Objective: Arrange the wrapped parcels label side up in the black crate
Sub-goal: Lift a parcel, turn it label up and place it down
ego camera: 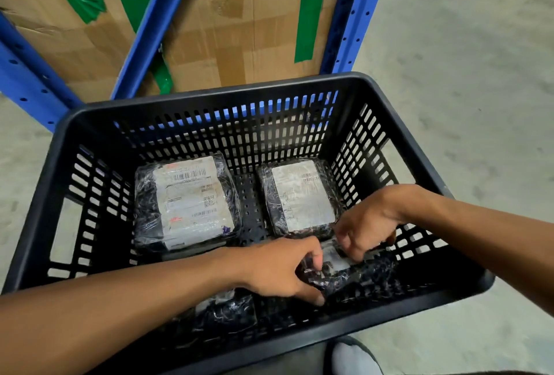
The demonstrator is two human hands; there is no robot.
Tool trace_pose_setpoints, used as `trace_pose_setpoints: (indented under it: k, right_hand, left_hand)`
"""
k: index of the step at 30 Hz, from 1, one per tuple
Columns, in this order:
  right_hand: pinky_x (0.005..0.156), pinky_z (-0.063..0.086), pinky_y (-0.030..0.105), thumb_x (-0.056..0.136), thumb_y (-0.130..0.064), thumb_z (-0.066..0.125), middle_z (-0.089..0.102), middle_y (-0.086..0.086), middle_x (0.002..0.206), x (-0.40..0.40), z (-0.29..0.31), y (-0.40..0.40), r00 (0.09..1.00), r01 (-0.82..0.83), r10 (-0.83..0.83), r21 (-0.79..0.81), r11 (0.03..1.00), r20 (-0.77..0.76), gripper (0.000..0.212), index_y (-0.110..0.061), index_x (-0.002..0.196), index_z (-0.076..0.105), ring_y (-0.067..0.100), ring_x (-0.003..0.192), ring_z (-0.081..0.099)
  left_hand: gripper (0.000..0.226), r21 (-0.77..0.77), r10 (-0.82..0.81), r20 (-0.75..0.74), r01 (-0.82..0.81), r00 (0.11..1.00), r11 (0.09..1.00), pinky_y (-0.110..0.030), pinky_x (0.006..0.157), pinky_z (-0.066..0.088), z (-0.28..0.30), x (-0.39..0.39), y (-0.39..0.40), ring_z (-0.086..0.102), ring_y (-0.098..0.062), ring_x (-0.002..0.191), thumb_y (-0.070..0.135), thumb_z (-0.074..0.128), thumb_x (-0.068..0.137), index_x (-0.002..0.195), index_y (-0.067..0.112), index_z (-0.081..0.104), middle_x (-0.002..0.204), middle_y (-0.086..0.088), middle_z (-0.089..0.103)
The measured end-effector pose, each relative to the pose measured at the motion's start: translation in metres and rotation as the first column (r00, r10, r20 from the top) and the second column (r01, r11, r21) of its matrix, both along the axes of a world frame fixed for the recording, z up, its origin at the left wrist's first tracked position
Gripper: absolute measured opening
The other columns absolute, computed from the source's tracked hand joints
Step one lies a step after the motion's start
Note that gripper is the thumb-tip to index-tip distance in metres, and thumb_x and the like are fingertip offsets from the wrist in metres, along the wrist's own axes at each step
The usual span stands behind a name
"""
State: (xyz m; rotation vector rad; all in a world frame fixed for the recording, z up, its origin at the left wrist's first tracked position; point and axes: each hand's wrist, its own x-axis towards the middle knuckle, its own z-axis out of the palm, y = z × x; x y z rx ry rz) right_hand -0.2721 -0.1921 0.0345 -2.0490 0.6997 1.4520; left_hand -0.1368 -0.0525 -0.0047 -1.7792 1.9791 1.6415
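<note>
The black slotted crate (90, 122) stands on the floor below me. Two wrapped parcels lie flat at its far side with white labels up: a larger one at the left (186, 200) and a smaller one at the right (301, 197). A third dark wrapped parcel (356, 275) sits at the near right, part of its white label showing between my hands. My left hand (284, 269) grips its left edge and my right hand (365, 224) pinches its top. A fourth parcel (227, 311) lies at the near side, mostly hidden under my left forearm.
Blue shelf uprights (150, 26) and taped cardboard boxes (248, 29) stand right behind the crate. Grey concrete floor (464, 74) spreads to the right. A white shoe tip (350, 359) shows below the crate's near rim.
</note>
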Motion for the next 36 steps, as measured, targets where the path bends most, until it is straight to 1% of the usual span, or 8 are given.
trace_pose_setpoints:
  k: [9,12,17,21,25,28,31,36]
  right_hand:
    - [0.096,0.052,0.050,0.079,-0.038,0.077,0.053,-0.003,0.098,-0.022,0.010,0.004,0.966,0.237,-0.240,0.044,0.970,0.095,0.039,-0.032,0.104,0.048,0.018,0.090,0.051]
    - [0.082,0.054,0.037,0.068,-0.041,0.089,0.062,-0.005,0.098,-0.027,0.013,0.005,0.959,0.193,-0.182,-0.030,0.981,0.218,0.068,-0.028,0.112,0.039,0.015,0.087,0.058]
    - [0.064,0.049,0.017,0.076,-0.020,0.086,0.064,-0.005,0.092,-0.025,0.023,-0.001,0.843,0.260,-0.203,-0.046,0.965,0.498,0.057,-0.026,0.106,0.037,0.011,0.079,0.061]
    - [0.084,0.061,0.045,0.085,-0.021,0.080,0.071,0.010,0.109,-0.022,0.052,-0.019,0.619,0.334,-0.362,0.184,0.925,0.698,0.046,-0.028,0.119,0.050,0.032,0.098,0.071]
    - [0.097,0.053,0.022,0.091,-0.026,0.074,0.066,-0.017,0.131,-0.011,0.084,-0.028,0.333,0.314,-0.360,0.257,0.914,0.871,0.056,-0.037,0.141,0.053,0.004,0.119,0.064]
    - [0.098,0.051,0.019,0.094,-0.023,0.069,0.063,-0.017,0.137,0.001,0.100,-0.032,0.180,0.294,-0.348,0.287,0.912,0.920,0.052,-0.028,0.144,0.054,0.004,0.126,0.060]
    - [0.101,0.053,0.027,0.095,-0.029,0.064,0.067,-0.011,0.134,0.015,0.107,-0.031,0.069,0.329,-0.314,0.276,0.903,0.947,0.043,-0.028,0.138,0.062,0.007,0.123,0.063]
    - [0.106,0.048,0.034,0.094,-0.042,0.058,0.068,-0.009,0.123,0.037,0.100,-0.016,-0.142,0.518,-0.190,0.236,0.822,0.971,0.034,-0.039,0.126,0.070,0.001,0.116,0.061]
  left_hand:
    - [0.018,-0.102,0.220,-0.183,-0.241,0.958,0.965,-0.051,0.107,0.049,-0.013,0.005,0.007,0.067,-0.026,0.106,0.032,0.062,0.100,0.107,0.041,0.049,0.149,-0.005,0.058]
    - [0.012,-0.097,0.358,-0.317,-0.405,0.879,0.909,-0.028,0.060,0.053,-0.004,0.009,-0.001,0.057,-0.014,0.058,0.027,0.056,0.104,0.102,0.038,0.052,0.134,-0.007,0.068]
    - [0.012,-0.161,0.495,-0.359,-0.576,0.791,0.802,-0.031,0.074,0.048,0.019,0.021,-0.013,0.065,-0.022,0.073,0.032,0.052,0.105,0.098,0.041,0.056,0.104,-0.014,0.078]
    - [0.016,-0.342,0.531,-0.426,-0.674,0.733,0.655,-0.039,0.083,0.052,0.044,0.045,-0.021,0.068,-0.018,0.084,0.040,0.046,0.106,0.103,0.048,0.060,0.100,-0.001,0.076]
    - [0.039,-0.454,0.410,-0.554,-0.676,0.724,0.581,-0.025,0.099,0.048,0.067,0.075,-0.021,0.062,0.002,0.121,0.057,0.055,0.096,0.135,0.057,0.052,0.131,0.026,0.065]
    - [0.091,-0.621,0.326,-0.444,-0.549,0.835,0.559,-0.040,0.121,0.034,0.075,0.089,-0.017,0.038,-0.001,0.148,0.056,0.075,0.083,0.154,0.062,0.018,0.162,0.023,0.038]
    - [0.093,-0.650,0.362,-0.484,-0.604,0.797,0.461,-0.053,0.121,0.035,0.078,0.090,-0.017,0.039,-0.010,0.150,0.058,0.073,0.084,0.154,0.064,0.013,0.164,0.016,0.038]
    - [0.070,-0.576,0.401,-0.647,-0.760,0.648,0.299,-0.014,0.114,0.033,0.083,0.087,-0.020,0.033,0.012,0.146,0.047,0.062,0.095,0.154,0.059,0.027,0.158,0.037,0.035]
